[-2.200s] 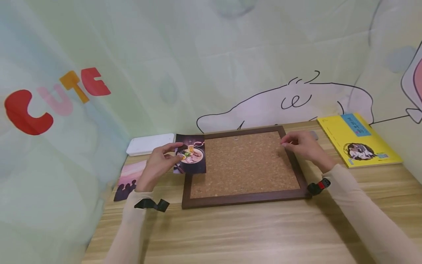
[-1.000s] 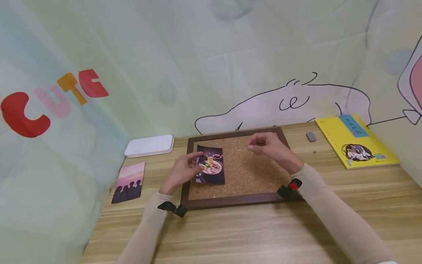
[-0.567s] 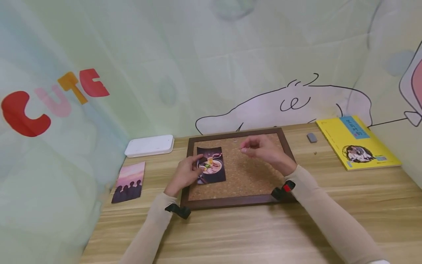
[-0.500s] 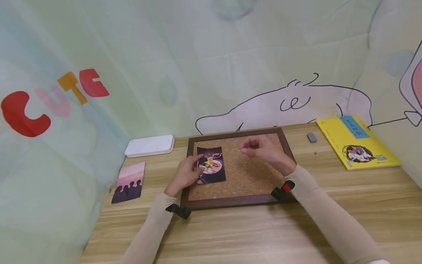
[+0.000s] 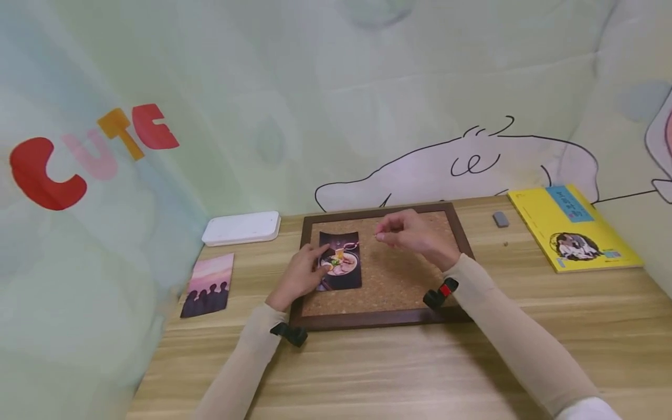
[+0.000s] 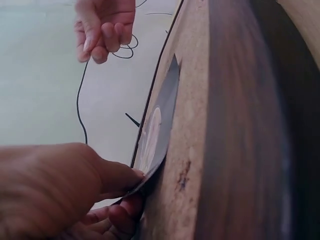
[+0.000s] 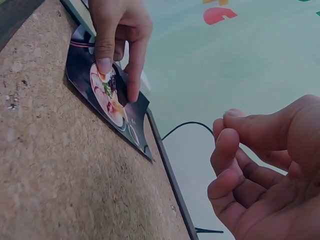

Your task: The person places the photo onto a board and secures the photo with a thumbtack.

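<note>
The left hand (image 5: 300, 274) pinches the ramen photo (image 5: 347, 265), which bends over the left part of the corkboard (image 5: 357, 304). The right hand (image 5: 412, 236) has thumb and forefinger closed together above the cork; whether they hold something small, I cannot tell. Wall letters (image 5: 121, 131) read "CUTE"; the blue label (image 5: 569, 204) on the yellow book (image 5: 541, 224) is too small to read.

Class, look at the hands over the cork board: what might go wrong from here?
1. The noodle photo bows up off the cork board at the edge in the left hand's grip, so it might shift or crease.
2. The right hand's thumb and fingertips meet above the board; anything between them is too small to make out and could drop.
3. A tiny speck near the grey block could be overlooked.
</note>
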The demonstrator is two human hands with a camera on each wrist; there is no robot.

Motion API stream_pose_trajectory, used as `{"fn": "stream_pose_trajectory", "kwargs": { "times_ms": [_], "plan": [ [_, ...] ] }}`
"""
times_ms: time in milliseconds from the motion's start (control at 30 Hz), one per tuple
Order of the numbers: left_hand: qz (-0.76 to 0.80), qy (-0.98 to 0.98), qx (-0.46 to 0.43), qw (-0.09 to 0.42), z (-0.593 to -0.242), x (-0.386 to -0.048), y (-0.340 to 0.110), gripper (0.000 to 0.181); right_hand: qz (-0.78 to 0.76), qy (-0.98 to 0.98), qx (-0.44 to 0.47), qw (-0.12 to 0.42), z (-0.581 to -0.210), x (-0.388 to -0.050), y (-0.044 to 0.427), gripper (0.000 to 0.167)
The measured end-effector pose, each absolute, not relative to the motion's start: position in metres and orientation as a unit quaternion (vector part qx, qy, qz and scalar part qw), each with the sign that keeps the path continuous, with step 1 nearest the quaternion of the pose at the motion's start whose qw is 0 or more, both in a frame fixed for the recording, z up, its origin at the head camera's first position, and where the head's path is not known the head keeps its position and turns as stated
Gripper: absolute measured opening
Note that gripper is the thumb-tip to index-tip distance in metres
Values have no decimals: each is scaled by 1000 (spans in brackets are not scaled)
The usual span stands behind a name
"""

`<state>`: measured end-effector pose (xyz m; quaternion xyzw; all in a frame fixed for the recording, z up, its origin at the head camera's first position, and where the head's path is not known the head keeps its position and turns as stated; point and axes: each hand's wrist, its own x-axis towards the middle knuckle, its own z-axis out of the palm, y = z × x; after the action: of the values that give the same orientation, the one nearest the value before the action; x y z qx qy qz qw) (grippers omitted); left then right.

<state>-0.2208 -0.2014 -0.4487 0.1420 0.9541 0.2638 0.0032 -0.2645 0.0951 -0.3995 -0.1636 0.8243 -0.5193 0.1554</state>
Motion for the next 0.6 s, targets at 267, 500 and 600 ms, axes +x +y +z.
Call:
{"fn": "stream_pose_trajectory", "kwargs": {
  "times_ms": [267, 500, 600],
  "plan": [
    [265, 954, 139, -6, -450, -220, -200, 53, -508, 827, -165, 173, -397, -276, 75, 23],
    [271, 953, 133, -13, -451, -216, -197, 52, -510, 827, -157, 178, -400, -282, 62, 21],
    [275, 952, 130, -17, -452, -216, -195, 51, -514, 823, -162, 180, -401, -285, 56, 21]
  ]
}}
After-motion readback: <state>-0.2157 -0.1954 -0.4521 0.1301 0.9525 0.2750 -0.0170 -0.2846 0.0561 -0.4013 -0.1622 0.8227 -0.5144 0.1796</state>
